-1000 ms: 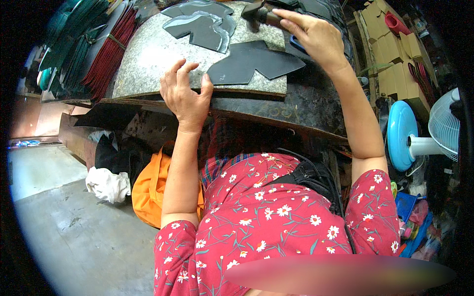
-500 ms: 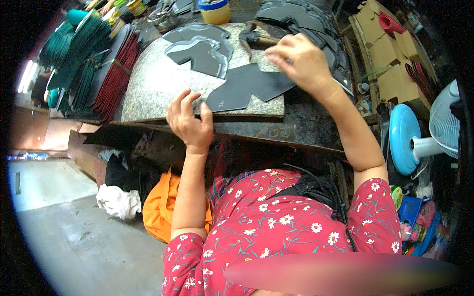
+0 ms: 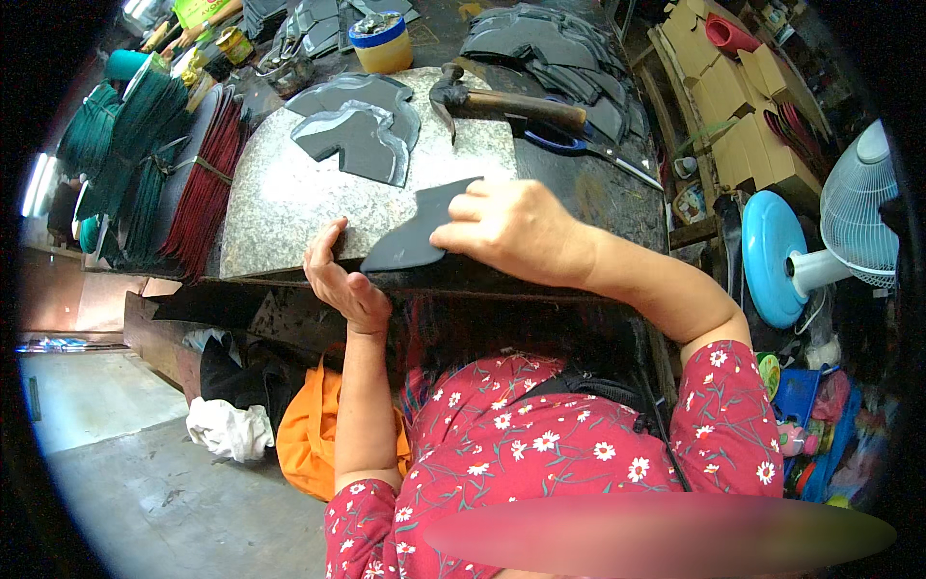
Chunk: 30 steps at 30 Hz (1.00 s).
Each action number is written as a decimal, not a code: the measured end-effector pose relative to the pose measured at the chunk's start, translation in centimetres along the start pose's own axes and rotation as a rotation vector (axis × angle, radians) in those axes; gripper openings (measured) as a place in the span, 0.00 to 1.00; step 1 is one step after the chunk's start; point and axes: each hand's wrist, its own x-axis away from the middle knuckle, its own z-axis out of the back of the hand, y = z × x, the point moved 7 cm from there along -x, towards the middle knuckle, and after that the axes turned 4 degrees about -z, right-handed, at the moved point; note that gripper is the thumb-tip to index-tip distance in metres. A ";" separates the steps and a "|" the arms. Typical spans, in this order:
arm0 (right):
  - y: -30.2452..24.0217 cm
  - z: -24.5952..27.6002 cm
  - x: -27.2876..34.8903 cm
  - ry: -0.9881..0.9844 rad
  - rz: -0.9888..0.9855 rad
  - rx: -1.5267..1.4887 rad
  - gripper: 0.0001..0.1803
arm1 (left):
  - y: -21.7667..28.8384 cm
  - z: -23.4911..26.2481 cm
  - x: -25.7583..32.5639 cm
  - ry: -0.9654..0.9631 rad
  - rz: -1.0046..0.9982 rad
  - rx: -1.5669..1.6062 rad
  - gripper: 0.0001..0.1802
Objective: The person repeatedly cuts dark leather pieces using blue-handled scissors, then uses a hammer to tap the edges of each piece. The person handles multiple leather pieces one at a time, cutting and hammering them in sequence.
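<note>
My right hand is closed on a dark grey cut sheet piece, which it holds up tilted above the front edge of a speckled stone slab. The fingers cover part of this piece. Beside its left tip is my left hand, fingers stretched out and nothing held; whether it touches the piece I cannot tell. Farther back on the slab lie two overlapping grey cut pieces with pale, shiny edges. A claw hammer with a wooden handle rests across the slab's right side.
Blue-handled scissors lie right of the slab. Stacked dark pieces and a blue-rimmed tub stand behind. Red strip bundles and green ones are at the left. A blue fan stands at the right.
The right hand has come down and left and taken hold of the grey piece, which was lying flat on the slab and is now lifted and tilted. The left hand stays open.
</note>
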 end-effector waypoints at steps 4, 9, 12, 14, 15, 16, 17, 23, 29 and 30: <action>2.8 2.0 -0.1 0.081 -0.136 -0.009 0.11 | 0.3 0.0 0.0 -0.014 -0.025 -0.030 0.41; 12.3 7.2 0.1 0.482 -0.412 -0.443 0.11 | 0.6 -0.1 -0.4 -0.024 -0.054 -0.132 0.32; 21.3 6.0 2.2 0.793 -0.758 -1.011 0.17 | 0.8 -0.1 -0.5 -0.013 -0.065 -0.139 0.29; 24.3 4.7 3.6 0.659 -0.825 -0.941 0.13 | 0.8 -0.1 -0.5 -0.018 -0.067 -0.143 0.27; 25.7 3.2 5.3 0.548 -1.046 -0.873 0.15 | 0.8 -0.1 -0.6 -0.020 -0.068 -0.147 0.26; 26.1 2.4 6.4 0.435 -1.057 -0.819 0.17 | 0.8 -0.1 -0.6 -0.021 -0.074 -0.144 0.25; 26.7 1.7 8.0 0.333 -1.192 -0.721 0.20 | 0.8 -0.1 -0.6 -0.019 -0.077 -0.141 0.25; 24.6 3.7 6.5 0.198 -0.921 -0.376 0.19 | 0.8 -0.3 -0.5 -0.047 -0.082 -0.165 0.21; 12.6 0.7 -2.0 0.232 -0.257 0.030 0.12 | 0.6 -0.2 -0.3 -0.055 -0.092 -0.211 0.17; 11.1 -0.9 -3.0 0.157 -0.239 0.070 0.13 | 0.6 -0.3 -0.4 -0.056 -0.096 -0.217 0.17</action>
